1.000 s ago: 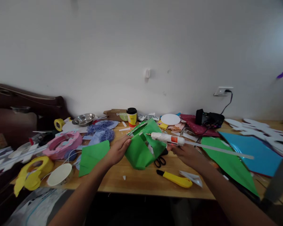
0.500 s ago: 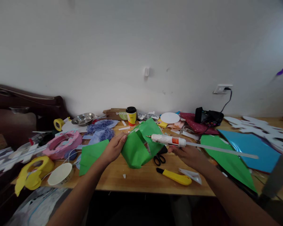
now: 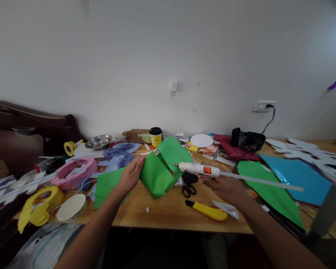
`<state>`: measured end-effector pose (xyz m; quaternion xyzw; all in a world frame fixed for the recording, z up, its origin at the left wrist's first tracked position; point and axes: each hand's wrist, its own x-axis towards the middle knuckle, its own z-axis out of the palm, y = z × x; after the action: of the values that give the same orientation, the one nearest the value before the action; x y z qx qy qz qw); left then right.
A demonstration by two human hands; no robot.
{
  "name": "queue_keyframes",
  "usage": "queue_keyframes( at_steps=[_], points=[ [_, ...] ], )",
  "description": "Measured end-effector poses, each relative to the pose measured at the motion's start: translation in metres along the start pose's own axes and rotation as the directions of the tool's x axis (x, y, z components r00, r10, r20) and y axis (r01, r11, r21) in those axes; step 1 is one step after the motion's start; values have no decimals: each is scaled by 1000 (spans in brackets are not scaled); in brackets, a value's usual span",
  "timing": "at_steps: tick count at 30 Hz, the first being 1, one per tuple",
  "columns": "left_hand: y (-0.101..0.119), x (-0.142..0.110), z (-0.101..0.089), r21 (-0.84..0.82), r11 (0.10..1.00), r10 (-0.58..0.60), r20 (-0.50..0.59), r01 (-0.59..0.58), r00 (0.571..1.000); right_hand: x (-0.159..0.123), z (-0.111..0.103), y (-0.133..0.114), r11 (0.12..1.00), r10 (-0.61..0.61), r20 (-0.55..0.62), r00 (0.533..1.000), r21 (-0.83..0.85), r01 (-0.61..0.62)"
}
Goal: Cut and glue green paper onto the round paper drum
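My left hand [image 3: 133, 175] grips the left side of a folded green piece [image 3: 156, 175], paper or felt, held above the table. A slit between its flaps shows something striped inside. In my right hand [image 3: 220, 186] is a white glue gun [image 3: 197, 169] with an orange label, its nozzle pointing left at the green piece's right flap. I cannot tell whether the tip touches it. A long translucent glue stick [image 3: 257, 179] sticks out of its back. Beneath, black-handled scissors [image 3: 189, 189] and a yellow utility knife [image 3: 210, 211] lie on the wooden table [image 3: 162, 216].
A yellow cup with a black lid [image 3: 156, 137] stands behind the green piece. At left are a green sheet [image 3: 108, 185], a pink ring [image 3: 77, 172], a white bowl [image 3: 72, 207] and a steel bowl [image 3: 99, 142]. Green [image 3: 271, 192] and blue sheets [image 3: 299, 179] lie at right.
The green piece has turned and shifted slightly left with my left hand, showing more of its slit. The glue gun has stayed nearly in place, dipping slightly.
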<state>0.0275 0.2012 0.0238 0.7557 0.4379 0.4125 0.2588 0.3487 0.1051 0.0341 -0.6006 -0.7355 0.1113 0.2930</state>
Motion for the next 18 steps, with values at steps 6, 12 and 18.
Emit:
queue_keyframes(
  at_steps=[6, 12, 18],
  points=[
    [-1, 0, -1, -36, 999, -25, -20, 24, 999, 0, -4, -9, 986, -82, 57, 995, 153, 72],
    [-2, 1, -4, -70, 996, -50, -38, 47, 998, -3, -2, -2, 985, -54, 70, 996, 167, 41],
    [-4, 0, -5, -52, 996, -80, -73, 77, 994, -3, -3, -7, 986, -72, 51, 996, 157, 63]
  ],
)
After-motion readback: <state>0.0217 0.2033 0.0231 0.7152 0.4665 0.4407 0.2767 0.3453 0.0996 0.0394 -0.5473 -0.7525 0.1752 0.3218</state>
